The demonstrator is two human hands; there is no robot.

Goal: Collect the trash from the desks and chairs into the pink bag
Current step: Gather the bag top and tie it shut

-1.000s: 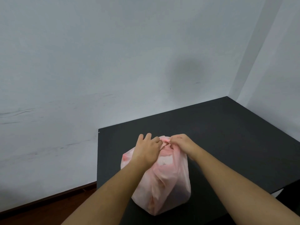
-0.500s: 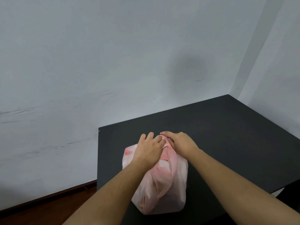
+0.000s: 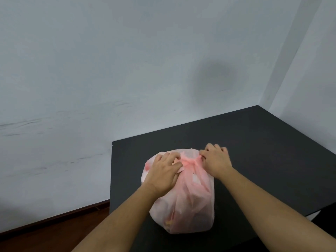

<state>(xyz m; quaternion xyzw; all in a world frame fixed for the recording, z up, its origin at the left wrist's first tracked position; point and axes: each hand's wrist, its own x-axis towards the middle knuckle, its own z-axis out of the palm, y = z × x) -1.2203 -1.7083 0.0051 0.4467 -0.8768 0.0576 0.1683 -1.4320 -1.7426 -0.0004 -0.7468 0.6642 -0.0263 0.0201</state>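
Note:
A full, translucent pink bag [image 3: 189,202] stands on the black desk [image 3: 263,160], its top gathered into a twisted pink strand between my hands. My left hand [image 3: 164,171] lies on the bag's upper left and pinches one end of the strand. My right hand [image 3: 216,160] grips the other end at the bag's upper right, knuckles up. Pale and reddish shapes show faintly through the plastic; what they are I cannot tell.
The desk stands in a corner, with grey-white walls [image 3: 109,79] behind it and to its right. Its left edge drops to a brown wooden floor [image 3: 54,233] with a dark skirting board.
My hands have drawn apart: the right hand moved right from the bag's middle and the strand at the top is now stretched between them. The bag looks wider and lower.

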